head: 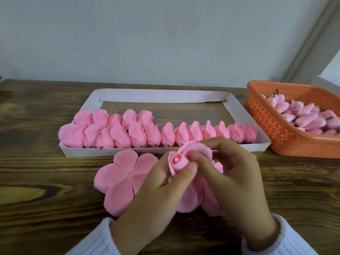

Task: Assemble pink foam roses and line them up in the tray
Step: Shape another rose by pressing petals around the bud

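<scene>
A pink foam rose (pixel 179 161) with a rolled bud centre is held above the table between both hands. My left hand (pixel 156 192) grips its bud from below with thumb and fingers. My right hand (pixel 233 179) pinches the outer petals around it. Under the hands lies a stack of flat pink petal sheets (pixel 121 177). Behind them a shallow white tray (pixel 161 151) holds a front row of several finished roses (pixel 158 134) and a shorter second row at the back left.
An orange perforated basket (pixel 287 133) at the right holds several pink buds with short stems (pixel 303 116). The dark wooden table (pixel 36 162) reaches to a pale wall. White sleeves cover both wrists.
</scene>
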Tool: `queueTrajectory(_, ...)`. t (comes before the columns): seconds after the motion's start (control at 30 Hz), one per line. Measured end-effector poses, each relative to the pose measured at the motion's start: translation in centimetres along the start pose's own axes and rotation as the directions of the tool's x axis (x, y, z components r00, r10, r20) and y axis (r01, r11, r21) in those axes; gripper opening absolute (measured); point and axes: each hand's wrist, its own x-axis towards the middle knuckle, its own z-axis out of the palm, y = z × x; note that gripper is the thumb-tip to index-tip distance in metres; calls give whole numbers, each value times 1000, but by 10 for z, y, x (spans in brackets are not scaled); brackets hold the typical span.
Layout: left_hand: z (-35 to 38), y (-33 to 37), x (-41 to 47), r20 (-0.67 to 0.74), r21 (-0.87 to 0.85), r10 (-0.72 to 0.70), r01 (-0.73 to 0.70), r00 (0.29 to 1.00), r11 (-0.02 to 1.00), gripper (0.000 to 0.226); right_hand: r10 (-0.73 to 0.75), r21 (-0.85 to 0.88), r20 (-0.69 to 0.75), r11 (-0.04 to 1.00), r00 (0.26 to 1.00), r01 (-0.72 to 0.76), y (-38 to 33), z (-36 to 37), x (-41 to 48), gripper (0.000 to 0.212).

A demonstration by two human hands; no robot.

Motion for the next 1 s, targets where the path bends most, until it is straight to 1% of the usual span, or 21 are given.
queueTrajectory(0.07, 1, 0, -1, -1, 10, 0, 0, 1000, 1000, 23, -27, -5, -4, 1000, 1000, 27, -1, 0, -1, 9)
queueTrajectory(0.17, -1, -1, -2, 35, 7, 22, -22, 999, 1000, 18, -25, 25, 16, 999, 1000, 25, -1, -1, -2, 8)
queueTrajectory(0.3, -2, -2, 0, 73, 48, 59, -62, 996, 997, 30, -17, 88, 67, 996, 998, 11, -1, 0, -4, 10)
queueTrajectory(0.37, -1, 0, 1, 34, 63, 86, -88, 996, 994, 24, -6, 136, 109, 991, 994, -9, -2, 1, -4, 7)
queueTrajectory(0.43, -1, 2, 1, -25, 66, 110, -108, 994, 992, 20, -20, 193, 164, 981, 986, -12, -3, 2, -4, 9)
queueTrajectory(0.5, -1, 2, 1, -76, 37, 114, -111, 991, 993, 24, -39, 258, 213, 966, 976, -17, -5, 2, -4, 20)
queueTrajectory(0.57, -1, 2, 2, -173, -17, 94, -98, 980, 995, 26, -33, 304, 241, 952, 970, -43, -6, 3, -6, 39)
queueTrajectory(0.6, -2, 3, 3, -215, -52, 82, -96, 973, 994, 28, -33, 299, 241, 953, 970, -42, -6, 4, -7, 45)
queueTrajectory(0.67, -1, 4, 5, -269, -125, 51, -88, 962, 988, 30, -33, 240, 233, 971, 972, -25, -6, 7, -8, 48)
queueTrajectory(0.73, -1, 5, 6, -302, -258, -45, -37, 952, 965, 27, -13, 172, 229, 985, 973, -27, -7, 11, -9, 47)
queueTrajectory(0.77, -1, 5, 6, -291, -325, -82, -18, 953, 946, 25, 1, 148, 227, 988, 974, -35, -7, 12, -10, 46)
queueTrajectory(0.87, 3, 6, 5, -185, -440, -108, 15, 977, 898, 17, 33, 93, 212, 994, 977, -54, -6, 16, -13, 42)
queueTrajectory(0.93, 3, 7, 3, -132, -476, -120, 44, 984, 878, 23, 49, 49, 196, 997, 979, -59, -6, 17, -14, 38)
queueTrajectory(1.0, 4, 5, 2, -99, -470, -106, 48, 989, 881, 36, 38, 11, 199, 999, 979, -41, -5, 17, -13, 34)
